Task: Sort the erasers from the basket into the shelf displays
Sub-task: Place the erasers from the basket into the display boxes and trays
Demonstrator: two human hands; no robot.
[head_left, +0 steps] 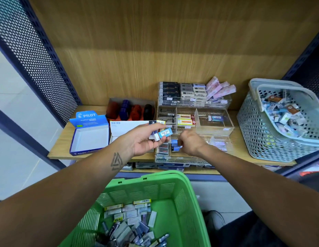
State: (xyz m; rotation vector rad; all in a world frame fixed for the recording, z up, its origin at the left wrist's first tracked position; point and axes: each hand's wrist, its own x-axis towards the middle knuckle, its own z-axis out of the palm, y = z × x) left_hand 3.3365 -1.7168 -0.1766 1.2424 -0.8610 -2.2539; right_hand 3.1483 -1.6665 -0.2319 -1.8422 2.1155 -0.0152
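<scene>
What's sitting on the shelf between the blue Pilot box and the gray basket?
In the head view, between the Pilot box and the gray basket sit a white box and the clear eraser display. Both hands work there too.

We see a green basket (180, 198), a pale grey basket (253, 125), a blue-and-white box (89, 122), and a wood-grain shelf (62, 148) with navy perforated sides.
</scene>
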